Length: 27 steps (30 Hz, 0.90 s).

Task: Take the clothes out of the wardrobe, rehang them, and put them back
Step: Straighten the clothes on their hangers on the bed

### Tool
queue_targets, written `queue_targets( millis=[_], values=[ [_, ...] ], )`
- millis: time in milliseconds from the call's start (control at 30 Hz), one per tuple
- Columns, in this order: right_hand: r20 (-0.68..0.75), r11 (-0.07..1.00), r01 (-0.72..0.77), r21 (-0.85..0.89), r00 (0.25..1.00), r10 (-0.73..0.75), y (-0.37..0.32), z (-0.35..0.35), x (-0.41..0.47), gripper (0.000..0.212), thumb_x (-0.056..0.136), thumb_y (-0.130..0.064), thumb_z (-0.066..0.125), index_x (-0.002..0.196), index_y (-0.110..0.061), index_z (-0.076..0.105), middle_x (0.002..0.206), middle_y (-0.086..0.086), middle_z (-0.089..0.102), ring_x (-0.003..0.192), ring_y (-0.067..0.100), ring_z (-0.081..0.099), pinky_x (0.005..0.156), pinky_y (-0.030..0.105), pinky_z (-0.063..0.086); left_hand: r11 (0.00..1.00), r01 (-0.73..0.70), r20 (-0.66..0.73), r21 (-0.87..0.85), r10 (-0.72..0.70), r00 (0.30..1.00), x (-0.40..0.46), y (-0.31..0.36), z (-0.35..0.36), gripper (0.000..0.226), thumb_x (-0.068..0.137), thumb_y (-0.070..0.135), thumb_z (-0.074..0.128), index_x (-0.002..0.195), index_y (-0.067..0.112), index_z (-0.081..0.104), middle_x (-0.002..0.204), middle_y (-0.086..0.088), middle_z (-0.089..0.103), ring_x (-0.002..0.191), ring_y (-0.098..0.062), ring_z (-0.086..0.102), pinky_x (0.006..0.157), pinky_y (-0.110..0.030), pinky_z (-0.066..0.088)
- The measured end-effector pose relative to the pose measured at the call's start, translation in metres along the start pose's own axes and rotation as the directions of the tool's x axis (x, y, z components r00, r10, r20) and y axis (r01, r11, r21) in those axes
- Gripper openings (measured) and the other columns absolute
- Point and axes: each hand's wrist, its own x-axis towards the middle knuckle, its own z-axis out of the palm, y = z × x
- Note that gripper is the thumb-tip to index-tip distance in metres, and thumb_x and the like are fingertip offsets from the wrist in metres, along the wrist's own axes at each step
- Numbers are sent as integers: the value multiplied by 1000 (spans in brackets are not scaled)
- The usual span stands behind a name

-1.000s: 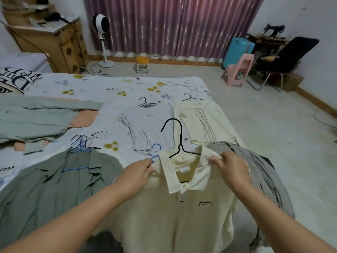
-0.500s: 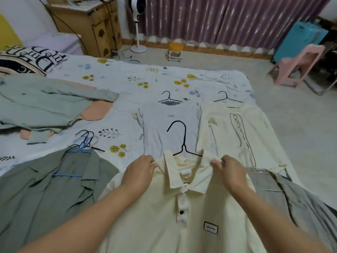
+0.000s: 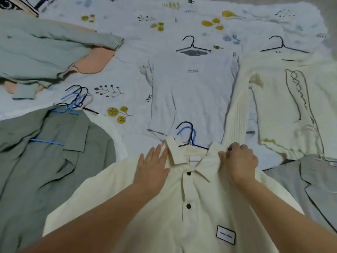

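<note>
Cream polo shirt lying collar-away on the bed, hanger hooks protruding beyond both hands, left hand pressing flat with fingers straight, right hand pinching the collar.

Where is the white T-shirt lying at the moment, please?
In the head view, the white T-shirt lies flat at the middle of the bed, on its own black hanger, between the cream sweater on the right and the green jacket on the left.
</note>
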Motion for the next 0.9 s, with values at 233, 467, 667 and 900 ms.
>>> queue_targets(
  millis=[233,467,667,900],
  values=[
    [56,973,223,-56,974,-220,-16,28,-41,54,96,-32,43,143,-9,33,152,20,22,143,32,14,112,58,5,1000,-17,-45,-1,17,999,10,-6,31,88,67,53,-22,148,23,-9,155,3,-20,145,-19,-13,116,-42,-2],
    [212,956,233,-177,958,-194,-17,19,-42,59,99,-41,25,151,-17,5,158,10,-4,146,25,-5,115,52,1,995,-30,31,-91,33,999,4,-9,13,60,100,40,23,149,24,-8,156,3,-17,145,-19,-10,117,-40,0],
    [273,951,185,-248,955,-114,-33,-5,-42,46,94,-31,33,138,-15,30,149,12,24,136,30,26,105,48,30,989,1,143,-146,20,990,-5,-25,-32,42,100,34,30,132,9,40,141,-10,37,131,-30,35,101,-34,32],
    [222,955,188,-229,965,-137,-82,-41,-55,19,87,-13,42,101,-12,54,102,6,59,94,26,57,69,29,40,967,-1,26,-256,8,1000,-21,-76,-83,28,97,22,36,113,11,57,117,-6,60,109,-24,53,87,-31,43]
  ],
)
